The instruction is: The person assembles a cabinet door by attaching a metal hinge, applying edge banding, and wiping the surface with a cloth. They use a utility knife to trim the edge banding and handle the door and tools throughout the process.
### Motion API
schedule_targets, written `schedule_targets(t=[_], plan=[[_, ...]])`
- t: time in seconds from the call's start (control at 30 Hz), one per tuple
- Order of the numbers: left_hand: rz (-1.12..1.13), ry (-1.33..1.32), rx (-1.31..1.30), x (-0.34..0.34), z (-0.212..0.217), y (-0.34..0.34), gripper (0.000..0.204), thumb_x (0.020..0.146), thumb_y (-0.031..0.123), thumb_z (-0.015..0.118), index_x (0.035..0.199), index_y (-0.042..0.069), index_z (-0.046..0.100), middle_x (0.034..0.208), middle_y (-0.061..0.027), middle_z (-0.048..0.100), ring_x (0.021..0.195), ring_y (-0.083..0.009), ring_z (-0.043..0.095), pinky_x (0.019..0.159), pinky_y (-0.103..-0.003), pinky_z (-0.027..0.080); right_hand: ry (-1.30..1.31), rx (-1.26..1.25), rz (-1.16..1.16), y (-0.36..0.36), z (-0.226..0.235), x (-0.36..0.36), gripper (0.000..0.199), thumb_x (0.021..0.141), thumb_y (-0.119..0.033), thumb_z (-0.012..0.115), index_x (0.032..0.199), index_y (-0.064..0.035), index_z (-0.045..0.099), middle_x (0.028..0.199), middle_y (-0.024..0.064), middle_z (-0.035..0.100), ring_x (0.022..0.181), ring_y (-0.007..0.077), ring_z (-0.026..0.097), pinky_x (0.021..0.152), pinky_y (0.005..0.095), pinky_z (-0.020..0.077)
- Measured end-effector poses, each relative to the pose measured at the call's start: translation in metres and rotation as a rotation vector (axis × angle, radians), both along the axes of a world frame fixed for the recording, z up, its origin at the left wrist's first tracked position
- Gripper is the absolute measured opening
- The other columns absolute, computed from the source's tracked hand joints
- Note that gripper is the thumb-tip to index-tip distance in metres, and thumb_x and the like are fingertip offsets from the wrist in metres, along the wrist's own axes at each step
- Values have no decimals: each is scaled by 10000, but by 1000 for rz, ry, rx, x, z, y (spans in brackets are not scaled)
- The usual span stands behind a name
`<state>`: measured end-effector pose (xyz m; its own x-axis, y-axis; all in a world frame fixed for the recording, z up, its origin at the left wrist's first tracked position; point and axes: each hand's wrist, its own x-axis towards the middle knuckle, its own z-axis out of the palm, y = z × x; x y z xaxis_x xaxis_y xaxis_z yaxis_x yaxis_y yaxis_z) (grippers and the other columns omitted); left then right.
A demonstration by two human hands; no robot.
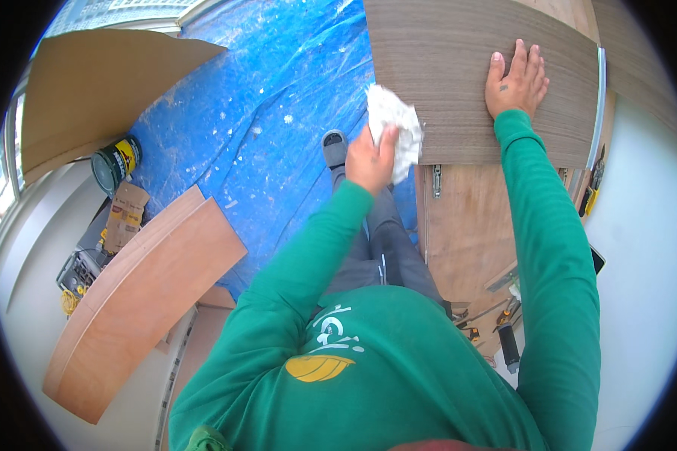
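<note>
My left hand (371,160) is closed round a crumpled white rag (396,126), its thumb pressed over the cloth. The rag lies against the near left corner of a grey-brown wood-grain panel (436,83); whether it touches the face or only the edge I cannot tell. On the right part of that panel my right hand (517,84) rests flat, fingers stretched away from me. A pale strip (599,109) runs along the panel's right edge. Under the near edge, a metal hinge (437,181) shows on a plywood surface (470,225).
Blue plastic sheeting (263,98) covers the floor. Leftward stand a curved plywood piece (154,308), a dark paint can (116,165), a cardboard box (125,218) and a large brown sheet (90,90). Several hand tools, among them a black-handled one (509,346), lie by my right arm.
</note>
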<state>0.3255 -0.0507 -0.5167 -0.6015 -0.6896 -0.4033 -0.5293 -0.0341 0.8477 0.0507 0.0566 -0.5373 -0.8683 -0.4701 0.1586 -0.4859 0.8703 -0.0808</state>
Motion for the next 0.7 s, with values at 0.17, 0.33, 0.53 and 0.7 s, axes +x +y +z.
schedule_targets(t=[0.17,0.33,0.53,0.7], plan=[[102,3,-77,-89,-29,-91,583,988,510,576,1084,-56,680,1030,-304,714,991,-471,688,862,-491,532,2,-28,10,-3,0,-1,635,1031,-522,443,1562,-179,385,1645,155,314,1536,335,254,1247,578,158],[62,-23,-160,-112,-29,-119,605,1011,520,540,1138,-52,692,1046,-290,722,1013,-471,684,871,-496,520,7,-37,17,-2,-4,-3,633,1031,-526,440,1558,-179,396,1646,154,312,1536,332,254,1248,578,155],[29,33,-65,-2,-7,-4,453,1044,427,532,1127,9,683,977,-278,714,945,-484,682,818,-502,532,-1,-10,-9,2,-4,-3,637,1028,-532,436,1555,-176,402,1647,155,310,1536,336,254,1248,577,154],[-67,-56,-125,0,-13,-14,481,1035,442,545,1116,-9,688,962,-245,727,924,-398,706,813,-459,533,-5,-19,1,0,-2,-2,639,1028,-533,433,1557,-176,397,1650,156,305,1537,340,251,1249,576,153]])
